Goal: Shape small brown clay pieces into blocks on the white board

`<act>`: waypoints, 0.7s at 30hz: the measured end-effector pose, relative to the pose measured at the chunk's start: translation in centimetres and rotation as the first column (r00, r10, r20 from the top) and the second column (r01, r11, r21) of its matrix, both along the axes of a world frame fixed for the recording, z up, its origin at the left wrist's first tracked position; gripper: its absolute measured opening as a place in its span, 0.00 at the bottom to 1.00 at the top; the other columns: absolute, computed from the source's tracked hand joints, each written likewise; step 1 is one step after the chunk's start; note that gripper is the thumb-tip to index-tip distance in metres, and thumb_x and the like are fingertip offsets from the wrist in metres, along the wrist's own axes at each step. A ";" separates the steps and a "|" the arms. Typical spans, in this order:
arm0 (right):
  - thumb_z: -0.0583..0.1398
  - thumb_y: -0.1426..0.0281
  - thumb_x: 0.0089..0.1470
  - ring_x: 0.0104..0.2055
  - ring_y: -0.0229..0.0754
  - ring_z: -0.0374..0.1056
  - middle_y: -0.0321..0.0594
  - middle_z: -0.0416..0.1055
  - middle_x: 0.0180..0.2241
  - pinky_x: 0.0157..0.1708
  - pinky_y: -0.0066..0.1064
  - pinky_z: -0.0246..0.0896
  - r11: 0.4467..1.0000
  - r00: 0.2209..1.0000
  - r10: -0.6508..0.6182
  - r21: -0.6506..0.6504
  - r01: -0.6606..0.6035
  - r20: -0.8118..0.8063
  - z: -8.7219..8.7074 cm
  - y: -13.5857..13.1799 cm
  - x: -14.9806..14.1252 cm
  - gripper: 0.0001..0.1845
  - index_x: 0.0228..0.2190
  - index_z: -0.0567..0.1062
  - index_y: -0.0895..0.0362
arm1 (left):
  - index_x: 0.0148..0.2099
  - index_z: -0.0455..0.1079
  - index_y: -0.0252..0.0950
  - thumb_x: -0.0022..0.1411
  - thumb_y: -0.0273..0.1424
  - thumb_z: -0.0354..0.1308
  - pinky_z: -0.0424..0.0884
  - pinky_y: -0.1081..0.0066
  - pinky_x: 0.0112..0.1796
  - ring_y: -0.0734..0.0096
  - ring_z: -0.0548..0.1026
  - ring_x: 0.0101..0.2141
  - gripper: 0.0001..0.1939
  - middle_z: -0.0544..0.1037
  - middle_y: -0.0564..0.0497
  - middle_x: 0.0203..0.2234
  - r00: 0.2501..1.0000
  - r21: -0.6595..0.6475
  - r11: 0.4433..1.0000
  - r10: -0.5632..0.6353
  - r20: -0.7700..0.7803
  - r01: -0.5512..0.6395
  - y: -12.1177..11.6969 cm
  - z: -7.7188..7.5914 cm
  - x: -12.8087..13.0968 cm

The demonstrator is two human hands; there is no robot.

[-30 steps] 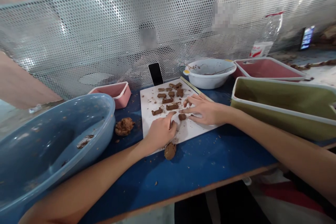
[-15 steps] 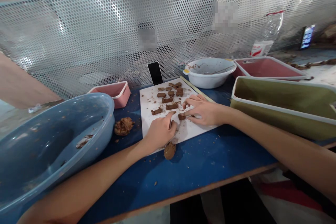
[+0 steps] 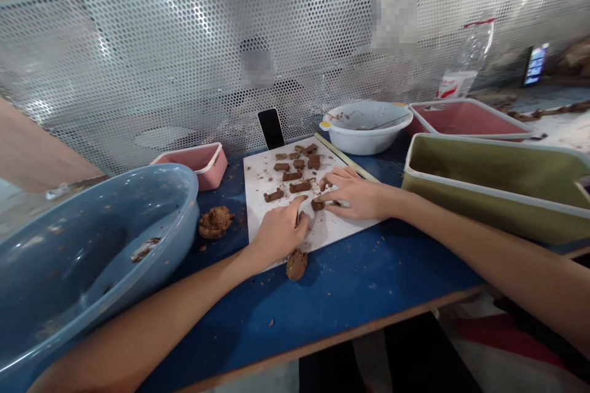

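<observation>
My right hand [image 3: 354,195] rests over the white sheet [image 3: 262,227], fingers bent, with fingertips holding a small piece of brown clay [image 3: 318,204] against it. Just to the left, my left hand [image 3: 281,230] has its index finger and thumb apart with nothing visible between them; its other fingers are partly hidden. Farther up the sheet lie several small shaped clay pieces, among them a bar-like clay piece [image 3: 300,186] and another clay piece [image 3: 273,196]. Below my left hand, a rounded clay lump [image 3: 296,265] sits by the sheet's near edge.
At left are a large blue basin [image 3: 184,196], a rough clay lump [image 3: 216,222] and a small pink box [image 3: 214,173]. A phone [image 3: 271,128] leans against perforated metal. A white basin [image 3: 366,140], pink tray [image 3: 470,120], green bin [image 3: 483,202] and pale stick [image 3: 345,156] stand right.
The whole view has shifted slightly. Both hands keep nearly the same places around the small clay piece; my right fingers have moved very little on it.
</observation>
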State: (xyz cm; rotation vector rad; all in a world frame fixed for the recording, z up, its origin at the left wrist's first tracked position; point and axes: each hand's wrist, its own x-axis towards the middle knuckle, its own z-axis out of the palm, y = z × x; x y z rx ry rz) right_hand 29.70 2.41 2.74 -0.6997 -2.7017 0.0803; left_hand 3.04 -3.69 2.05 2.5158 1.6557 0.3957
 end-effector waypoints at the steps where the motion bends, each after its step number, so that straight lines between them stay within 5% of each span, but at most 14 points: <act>1: 0.58 0.61 0.74 0.59 0.58 0.65 0.50 0.73 0.55 0.63 0.57 0.58 1.000 1.000 -0.009 0.006 0.009 -0.002 0.0 0.0 0.0 0.19 0.55 0.86 0.46 | 0.72 0.70 0.32 0.76 0.33 0.51 0.68 0.67 0.34 0.57 0.80 0.30 0.27 0.80 0.48 0.27 1.000 -0.001 1.000 -0.006 0.000 0.006 0.0 0.0 0.0; 4: 0.58 0.61 0.74 0.59 0.57 0.65 0.49 0.73 0.55 0.63 0.57 0.57 1.000 1.000 0.015 -0.001 -0.015 -0.018 0.1 -0.1 0.0 0.18 0.51 0.87 0.47 | 0.72 0.70 0.32 0.76 0.33 0.51 0.69 0.66 0.34 0.57 0.80 0.30 0.27 0.81 0.48 0.27 1.000 0.004 1.000 -0.011 0.005 0.011 0.0 -0.1 0.0; 9: 0.58 0.58 0.74 0.61 0.58 0.65 0.50 0.72 0.57 0.65 0.58 0.57 0.999 1.000 -0.020 -0.045 0.020 0.004 0.2 -0.1 0.0 0.20 0.56 0.85 0.45 | 0.72 0.70 0.32 0.76 0.33 0.51 0.71 0.66 0.35 0.58 0.80 0.30 0.27 0.81 0.48 0.26 1.000 -0.003 1.000 -0.008 -0.008 0.008 -0.1 0.1 0.1; 13: 0.57 0.57 0.75 0.60 0.57 0.65 0.50 0.73 0.55 0.64 0.57 0.56 1.000 1.000 -0.027 -0.011 0.027 -0.014 0.2 0.1 0.0 0.20 0.49 0.88 0.47 | 0.72 0.70 0.31 0.76 0.33 0.50 0.71 0.67 0.35 0.59 0.79 0.29 0.27 0.80 0.49 0.26 1.000 0.001 1.000 -0.022 0.005 0.022 -0.1 0.0 0.0; 18: 0.58 0.57 0.74 0.61 0.59 0.64 0.50 0.72 0.58 0.65 0.59 0.56 0.999 1.000 0.007 -0.039 -0.006 0.017 0.1 -0.1 -0.1 0.20 0.58 0.85 0.44 | 0.73 0.69 0.32 0.77 0.34 0.50 0.68 0.67 0.33 0.59 0.77 0.27 0.28 0.79 0.50 0.25 0.999 0.007 0.999 -0.033 0.013 0.033 0.0 -0.2 -0.1; 21: 0.57 0.57 0.74 0.60 0.58 0.64 0.50 0.73 0.55 0.64 0.58 0.56 1.000 1.000 -0.021 -0.009 0.021 -0.004 0.2 -0.2 -0.1 0.20 0.54 0.87 0.46 | 0.72 0.70 0.32 0.76 0.33 0.50 0.68 0.67 0.33 0.59 0.78 0.28 0.27 0.80 0.49 0.25 0.999 0.015 0.999 -0.028 0.018 0.028 0.0 -0.2 -0.1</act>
